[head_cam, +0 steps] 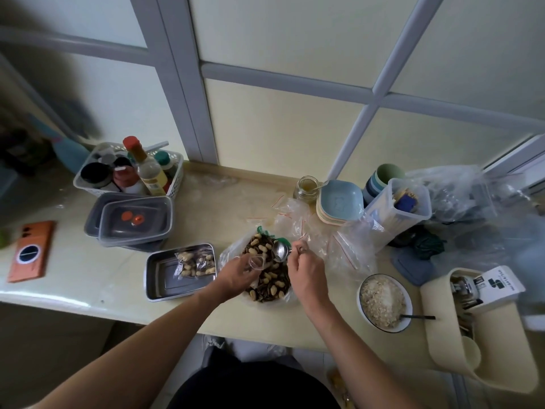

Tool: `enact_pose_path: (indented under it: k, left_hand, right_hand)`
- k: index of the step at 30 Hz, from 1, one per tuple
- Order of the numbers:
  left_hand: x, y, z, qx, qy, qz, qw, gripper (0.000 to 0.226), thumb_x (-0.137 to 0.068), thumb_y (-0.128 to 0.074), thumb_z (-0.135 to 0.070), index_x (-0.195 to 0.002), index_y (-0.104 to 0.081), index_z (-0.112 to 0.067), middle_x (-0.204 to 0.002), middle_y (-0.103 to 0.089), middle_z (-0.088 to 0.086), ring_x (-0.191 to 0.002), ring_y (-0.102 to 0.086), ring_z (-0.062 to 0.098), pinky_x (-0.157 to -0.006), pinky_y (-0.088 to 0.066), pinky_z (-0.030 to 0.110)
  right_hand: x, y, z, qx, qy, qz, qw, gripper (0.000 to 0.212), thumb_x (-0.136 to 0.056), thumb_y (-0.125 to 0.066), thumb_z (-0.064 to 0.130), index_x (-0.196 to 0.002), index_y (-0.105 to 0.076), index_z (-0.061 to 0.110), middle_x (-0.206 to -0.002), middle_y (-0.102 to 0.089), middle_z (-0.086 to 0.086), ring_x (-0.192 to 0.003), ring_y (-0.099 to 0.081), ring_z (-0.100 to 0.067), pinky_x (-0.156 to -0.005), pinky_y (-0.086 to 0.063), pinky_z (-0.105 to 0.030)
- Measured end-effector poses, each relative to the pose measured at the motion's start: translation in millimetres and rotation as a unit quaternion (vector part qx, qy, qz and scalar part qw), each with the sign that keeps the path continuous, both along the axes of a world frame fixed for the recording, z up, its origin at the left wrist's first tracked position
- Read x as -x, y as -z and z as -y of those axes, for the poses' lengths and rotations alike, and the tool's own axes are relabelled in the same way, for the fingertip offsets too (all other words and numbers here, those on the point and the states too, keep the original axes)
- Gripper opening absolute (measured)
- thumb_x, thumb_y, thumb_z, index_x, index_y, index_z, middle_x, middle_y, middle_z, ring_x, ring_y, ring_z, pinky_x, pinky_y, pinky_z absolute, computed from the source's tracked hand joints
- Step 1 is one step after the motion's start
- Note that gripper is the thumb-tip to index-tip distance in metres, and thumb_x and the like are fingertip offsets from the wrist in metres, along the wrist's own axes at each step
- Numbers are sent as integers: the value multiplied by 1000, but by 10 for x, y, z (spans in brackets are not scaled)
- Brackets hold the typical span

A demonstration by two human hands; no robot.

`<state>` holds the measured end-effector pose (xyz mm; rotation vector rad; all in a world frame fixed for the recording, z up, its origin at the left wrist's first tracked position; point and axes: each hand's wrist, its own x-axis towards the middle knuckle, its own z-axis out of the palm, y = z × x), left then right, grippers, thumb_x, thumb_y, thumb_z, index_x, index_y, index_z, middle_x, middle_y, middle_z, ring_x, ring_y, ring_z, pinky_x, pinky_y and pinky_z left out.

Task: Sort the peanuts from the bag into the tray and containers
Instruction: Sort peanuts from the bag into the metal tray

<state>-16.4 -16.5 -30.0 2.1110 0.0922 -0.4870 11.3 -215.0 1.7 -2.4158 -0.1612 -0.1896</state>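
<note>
Phone (31, 250), orange, lies flat at the far left of the table (88, 276). Basket (88, 184), white and perforated, stands at upper left and holds bottles and jars. Just below it, two lidded plastic containers (135, 221) sit stacked, the upper one offset. Lower, left of centre, the metal tray (165, 278) rests on the table; a small clear packet (196, 264) of peanuts lies in its upper right part.

At centre, the open plastic bag (228, 255) lies beside the tray, touching or nearly touching it. It contains peanuts (269, 283) mixed with dark striped seeds. The left hand (236, 273) is over the bag; its grip is curled round a small clear cup (256, 262). The right hand (306, 273) is at the bag's right edge; its grip pinches the handle of a metal spoon (281, 250), whose bowl sits above the mix.

Empty zip bags (309, 228) lie right of centre. A white bowl (361, 290) of pale flakes stands at lower right.
</note>
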Motion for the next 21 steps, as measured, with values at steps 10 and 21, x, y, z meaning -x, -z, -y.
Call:
enact_pose_path:
  k: [10, 21]
  left_hand:
    - [34, -29, -81, -9, 13, 1, 1000, 61, -82, -50, -63, -115, -67, -15, -105, -68, -4, -98, -64, 14, -84, -50, 29]
    - [-13, 57, -49, -24, 10, -11, 1000, 31, -92, -64, -39, -115, -67, -18, -107, -67, -5, -99, -64, 16, -83, -46, 27]
  right_hand:
    - [362, 186, -252, 17, -80, 31, 996, 40, -105, -34, 26, -118, -63, 1, -91, -66, -13, -72, -65, -31, -61, -57, -42]
    - [242, 168, -15, -342, 228, -251, 876, 30, -108, -43, 15, -106, -71, 4, -79, -77, -11, -68, -76, -18, -60, -60, -25]
